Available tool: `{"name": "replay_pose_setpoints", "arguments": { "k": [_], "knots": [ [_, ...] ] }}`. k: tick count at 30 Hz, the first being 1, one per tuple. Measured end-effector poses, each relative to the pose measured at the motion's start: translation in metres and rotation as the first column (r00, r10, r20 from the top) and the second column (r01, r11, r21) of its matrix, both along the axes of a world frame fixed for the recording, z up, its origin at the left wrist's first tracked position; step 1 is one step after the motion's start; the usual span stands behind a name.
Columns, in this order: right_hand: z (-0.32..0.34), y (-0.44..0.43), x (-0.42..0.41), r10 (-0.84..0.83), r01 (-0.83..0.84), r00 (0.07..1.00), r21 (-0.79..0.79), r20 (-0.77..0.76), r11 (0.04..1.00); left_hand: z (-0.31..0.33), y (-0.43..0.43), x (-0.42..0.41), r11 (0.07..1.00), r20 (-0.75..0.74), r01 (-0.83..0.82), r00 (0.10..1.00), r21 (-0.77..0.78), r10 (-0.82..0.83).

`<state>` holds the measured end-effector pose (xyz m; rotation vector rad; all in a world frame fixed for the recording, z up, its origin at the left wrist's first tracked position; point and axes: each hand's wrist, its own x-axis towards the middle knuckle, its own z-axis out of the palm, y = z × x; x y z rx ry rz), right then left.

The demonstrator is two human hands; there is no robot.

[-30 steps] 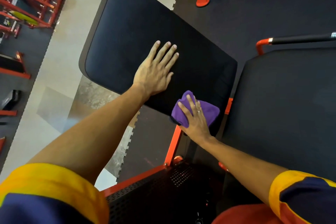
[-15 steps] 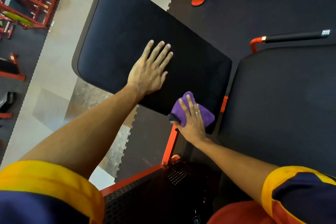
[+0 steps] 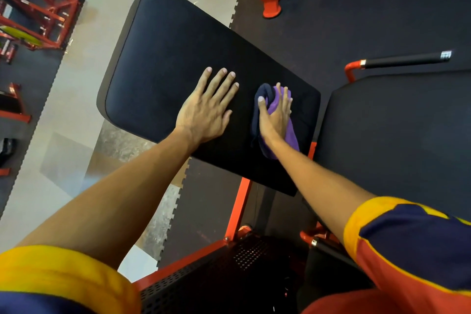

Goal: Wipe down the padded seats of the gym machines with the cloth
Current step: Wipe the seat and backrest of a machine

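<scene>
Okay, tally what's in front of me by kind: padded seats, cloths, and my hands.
Padded seats: 2, the wide black padded seat being wiped and the neighbouring black padded seat.
Cloths: 1, the purple cloth.
Hands: 2, left hand and right hand.
Total: 5

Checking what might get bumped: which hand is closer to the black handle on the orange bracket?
Right. The right hand, pressing the purple cloth on the seat pad, is below-left of the handle; the left hand lies flat on the pad, farther left.
</scene>
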<state>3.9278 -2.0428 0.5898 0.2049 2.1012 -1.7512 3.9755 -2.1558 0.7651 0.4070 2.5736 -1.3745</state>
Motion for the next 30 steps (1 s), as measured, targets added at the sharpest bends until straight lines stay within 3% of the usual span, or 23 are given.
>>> {"name": "replay_pose_setpoints", "arguments": {
  "k": [6, 11, 16, 19, 22, 26, 30],
  "knots": [
    [-0.014, 0.012, 0.076, 0.142, -0.144, 0.968, 0.006, -0.209, 0.99, 0.0, 0.0, 0.001, 1.0, -0.002, 0.001, 1.0, 0.005, -0.001],
    [-0.045, 0.022, 0.038, 0.005, -0.007, 0.999, 0.045, 0.049, 0.999, 0.002, 0.002, 0.002, 0.999, 0.046, -0.054, 0.997, -0.001, 0.054],
    [-0.006, 0.01, -0.056, -0.143, 0.127, 0.928, 0.069, 0.344, 0.989, 0.009, 0.016, -0.012, 0.991, 0.047, -0.126, 0.991, 0.046, 0.123],
    [0.026, -0.007, -0.064, -0.094, 0.091, 0.99, 0.026, 0.109, 0.995, 0.006, 0.034, -0.05, 0.979, 0.026, -0.158, 0.987, 0.131, 0.156],
    [0.021, -0.007, -0.026, -0.012, 0.008, 0.995, -0.037, -0.097, 0.999, 0.008, 0.035, -0.094, 0.97, 0.018, -0.179, 0.984, 0.166, 0.179],
    [-0.031, 0.017, 0.002, 0.003, 0.002, 0.996, -0.064, 0.087, 0.998, -0.01, 0.02, -0.11, 0.983, 0.06, -0.167, 0.985, 0.076, 0.163],
    [-0.049, 0.021, -0.071, -0.127, 0.137, 0.957, -0.017, 0.262, 0.99, -0.026, 0.017, -0.115, 0.992, 0.042, -0.123, 0.992, 0.034, 0.122]
  ]
}}
